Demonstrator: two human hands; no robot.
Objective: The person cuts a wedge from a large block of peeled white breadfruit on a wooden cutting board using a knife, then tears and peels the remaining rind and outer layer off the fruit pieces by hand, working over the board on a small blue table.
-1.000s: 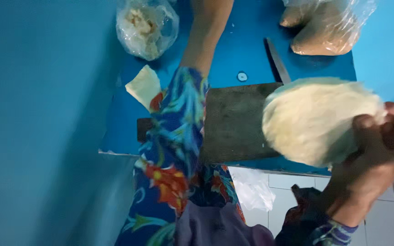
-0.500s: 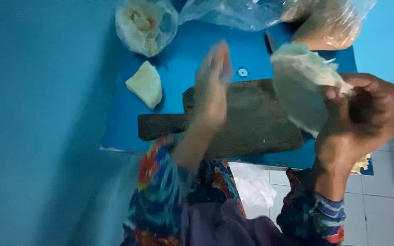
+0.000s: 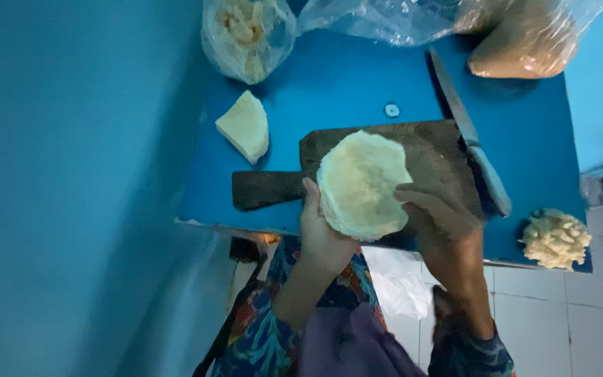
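Observation:
A pale round cabbage half [image 3: 361, 184] is held cut face up over the dark wooden cutting board [image 3: 441, 157]. My left hand [image 3: 321, 230] grips its left edge from below. My right hand [image 3: 441, 220] rests fingers on its right edge. A long knife [image 3: 470, 136] lies along the board's right side. A pale wedge of cabbage [image 3: 244, 127] lies on the blue table [image 3: 343, 84] to the left of the board.
A clear bag with pale pieces [image 3: 247, 33] and a bag of brown stuff [image 3: 525, 38] stand at the table's far edge. A heap of chopped pale pieces [image 3: 556, 239] lies at the right corner. A blue wall [image 3: 71, 188] runs on the left; white tiled floor [image 3: 546, 307] lies below.
The cabbage half came from my right hand at the right, down to the board's middle. My left hand moved in and took its left edge. The view shifted.

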